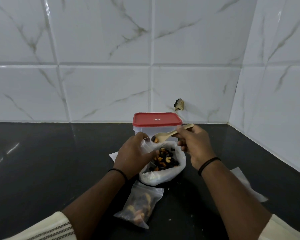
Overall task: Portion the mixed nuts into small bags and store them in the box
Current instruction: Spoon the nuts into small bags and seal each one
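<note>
Counter: we see a shiny black top (50,161) that meets the walls in a corner.
Walls: white tiles (102,40) with thin brown lines.
Box: red lid on, it (157,126) stands by the back wall.
Big bag: open bag of mixed nuts (164,163) just before the box.
Right hand: ours (196,146) grips a wooden spoon (171,134) with nuts in it.
Left hand: ours (137,153) pinches a small clear bag (146,144) open.
Filled bag: it (139,207) lies nearest us.

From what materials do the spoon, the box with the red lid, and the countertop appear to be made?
The pale tan spoon, held in the right hand, looks like unvarnished wood: matte, no shine. The clear rectangular box with its red lid seems to be plastic: translucent walls, smooth moulded lid. The black countertop is probably polished stone, as it shows glossy reflections.
</note>
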{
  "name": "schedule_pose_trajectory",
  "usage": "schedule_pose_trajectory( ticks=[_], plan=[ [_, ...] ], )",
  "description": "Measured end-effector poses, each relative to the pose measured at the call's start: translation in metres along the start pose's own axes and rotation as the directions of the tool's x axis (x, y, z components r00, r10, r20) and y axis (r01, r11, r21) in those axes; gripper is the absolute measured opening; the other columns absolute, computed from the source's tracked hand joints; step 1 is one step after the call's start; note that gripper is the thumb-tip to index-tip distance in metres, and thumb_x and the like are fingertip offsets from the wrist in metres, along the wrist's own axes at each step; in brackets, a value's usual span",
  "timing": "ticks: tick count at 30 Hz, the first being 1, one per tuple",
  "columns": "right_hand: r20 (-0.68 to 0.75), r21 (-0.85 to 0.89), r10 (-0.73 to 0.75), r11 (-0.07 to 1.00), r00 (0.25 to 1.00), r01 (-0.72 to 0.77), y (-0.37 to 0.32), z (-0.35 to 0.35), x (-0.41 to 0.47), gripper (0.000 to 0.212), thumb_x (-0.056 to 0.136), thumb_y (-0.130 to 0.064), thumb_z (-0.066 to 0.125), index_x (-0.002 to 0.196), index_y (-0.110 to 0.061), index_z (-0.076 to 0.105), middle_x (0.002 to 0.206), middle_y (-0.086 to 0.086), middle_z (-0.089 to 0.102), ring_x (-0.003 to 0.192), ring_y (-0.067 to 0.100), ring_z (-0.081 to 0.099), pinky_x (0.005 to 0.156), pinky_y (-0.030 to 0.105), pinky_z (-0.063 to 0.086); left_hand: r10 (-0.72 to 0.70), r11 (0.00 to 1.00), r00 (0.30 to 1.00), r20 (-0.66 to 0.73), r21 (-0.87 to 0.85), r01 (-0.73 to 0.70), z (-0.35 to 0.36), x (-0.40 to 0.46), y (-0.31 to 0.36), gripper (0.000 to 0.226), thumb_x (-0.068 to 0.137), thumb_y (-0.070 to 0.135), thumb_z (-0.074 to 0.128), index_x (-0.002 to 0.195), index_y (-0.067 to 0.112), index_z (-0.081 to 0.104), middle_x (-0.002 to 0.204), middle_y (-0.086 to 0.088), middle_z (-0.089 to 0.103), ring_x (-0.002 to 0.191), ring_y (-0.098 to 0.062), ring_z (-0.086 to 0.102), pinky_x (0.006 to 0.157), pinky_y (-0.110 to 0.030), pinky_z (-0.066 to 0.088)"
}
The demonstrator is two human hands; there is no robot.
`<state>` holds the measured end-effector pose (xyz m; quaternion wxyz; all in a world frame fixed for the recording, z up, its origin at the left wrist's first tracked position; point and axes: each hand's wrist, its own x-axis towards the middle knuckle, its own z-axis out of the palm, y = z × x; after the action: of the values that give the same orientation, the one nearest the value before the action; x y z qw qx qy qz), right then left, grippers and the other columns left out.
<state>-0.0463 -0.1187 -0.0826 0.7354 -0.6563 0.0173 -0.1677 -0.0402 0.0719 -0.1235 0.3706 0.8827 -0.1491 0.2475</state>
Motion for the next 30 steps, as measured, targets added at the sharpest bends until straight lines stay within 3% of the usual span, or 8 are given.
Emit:
schedule_pose_trajectory(
  ticks=[3, 6, 11, 17, 22, 24, 26, 30],
  plan=[
    [0.21, -0.067, -0.122, 0.988, 0.97, 0.139, -0.003, 0.01, -0.011, 0.009, 0.092, -0.014, 0.069, 0.095, -0.007, 0.064, 0.079, 0.008, 0.073, 0.053, 0.018, 0.063, 0.046, 0.024, 0.046, -0.008, 0.997, 1.0, -0.01, -0.077, 0.007, 0.0, -0.001, 0.003, 0.039, 0.073, 0.047, 0.076, 0.102, 0.029, 0.057, 0.096, 0.009, 0.063, 0.084, -0.008, 0.06, 0.074, -0.037, 0.054],
    [0.418, -0.118, -0.222, 0.948, 0.881, 0.295, -0.004, 0.015, -0.016, 0.007, 0.091, -0.008, 0.069, 0.096, -0.012, 0.067, 0.091, 0.01, 0.076, 0.067, 0.027, 0.071, 0.053, 0.024, 0.05, -0.02, 0.993, 1.0, -0.019, -0.121, 0.017, 0.0, -0.002, 0.005, 0.043, 0.073, 0.052, 0.074, 0.104, 0.027, 0.056, 0.095, 0.009, 0.065, 0.078, -0.009, 0.063, 0.071, -0.036, 0.056],
    [0.536, -0.075, -0.304, 0.912, 0.788, 0.403, -0.01, 0.015, -0.017, 0.012, 0.091, -0.001, 0.066, 0.097, -0.011, 0.07, 0.097, 0.007, 0.076, 0.085, 0.021, 0.074, 0.07, 0.028, 0.057, -0.093, 0.985, 0.996, 0.0, -0.142, 0.092, -0.002, 0.001, 0.002, 0.051, 0.074, 0.048, 0.077, 0.111, 0.023, 0.052, 0.096, 0.011, 0.06, 0.083, -0.003, 0.058, 0.063, -0.021, 0.044],
    [0.296, 0.001, -0.3, 0.949, 0.907, 0.314, -0.011, 0.005, -0.009, 0.003, 0.091, -0.01, 0.069, 0.093, -0.01, 0.07, 0.092, 0.013, 0.076, 0.079, 0.031, 0.073, 0.071, 0.041, 0.056, -0.074, 0.99, 0.997, -0.01, -0.121, 0.073, -0.004, 0.0, 0.002, 0.034, 0.079, 0.047, 0.074, 0.099, 0.029, 0.053, 0.093, 0.018, 0.061, 0.081, -0.002, 0.059, 0.062, -0.017, 0.042],
    [0.028, 0.04, -0.142, 0.989, 0.989, 0.141, -0.002, -0.005, 0.004, 0.012, 0.094, -0.013, 0.066, 0.098, -0.001, 0.066, 0.092, 0.02, 0.074, 0.067, 0.022, 0.073, 0.058, 0.028, 0.056, -0.09, 0.991, 0.995, 0.031, -0.097, 0.092, -0.003, 0.0, 0.001, 0.04, 0.078, 0.05, 0.072, 0.104, 0.026, 0.054, 0.097, 0.01, 0.064, 0.08, -0.004, 0.062, 0.068, -0.028, 0.054],
    [-0.05, -0.126, -0.166, 0.979, 0.985, 0.159, 0.007, -0.01, 0.011, 0.009, 0.092, -0.014, 0.067, 0.092, -0.005, 0.068, 0.086, 0.015, 0.075, 0.065, 0.019, 0.073, 0.059, 0.031, 0.058, -0.096, 0.99, 0.994, 0.051, -0.096, 0.101, -0.003, 0.0, 0.0, 0.041, 0.079, 0.048, 0.073, 0.106, 0.025, 0.053, 0.098, 0.009, 0.065, 0.081, -0.006, 0.062, 0.072, -0.031, 0.056],
    [-0.067, -0.391, -0.263, 0.895, 0.963, 0.217, 0.016, -0.014, 0.018, 0.009, 0.089, -0.02, 0.069, 0.085, -0.012, 0.069, 0.077, 0.005, 0.075, 0.066, 0.018, 0.073, 0.067, 0.039, 0.06, -0.104, 0.991, 0.993, 0.062, -0.077, 0.109, -0.003, 0.0, -0.001, 0.042, 0.079, 0.049, 0.072, 0.107, 0.025, 0.053, 0.099, 0.008, 0.065, 0.083, -0.008, 0.063, 0.075, -0.033, 0.056],
    [0.07, -0.689, -0.383, 0.649, 0.921, 0.322, 0.021, -0.014, 0.016, 0.011, 0.088, -0.024, 0.07, 0.083, -0.014, 0.07, 0.076, -0.003, 0.071, 0.074, 0.016, 0.067, 0.071, 0.034, 0.055, -0.129, 0.99, 0.989, 0.07, -0.055, 0.133, -0.002, 0.001, -0.004, 0.04, 0.078, 0.048, 0.073, 0.105, 0.028, 0.052, 0.095, 0.007, 0.066, 0.081, -0.009, 0.064, 0.072, -0.032, 0.056]
  ],
)
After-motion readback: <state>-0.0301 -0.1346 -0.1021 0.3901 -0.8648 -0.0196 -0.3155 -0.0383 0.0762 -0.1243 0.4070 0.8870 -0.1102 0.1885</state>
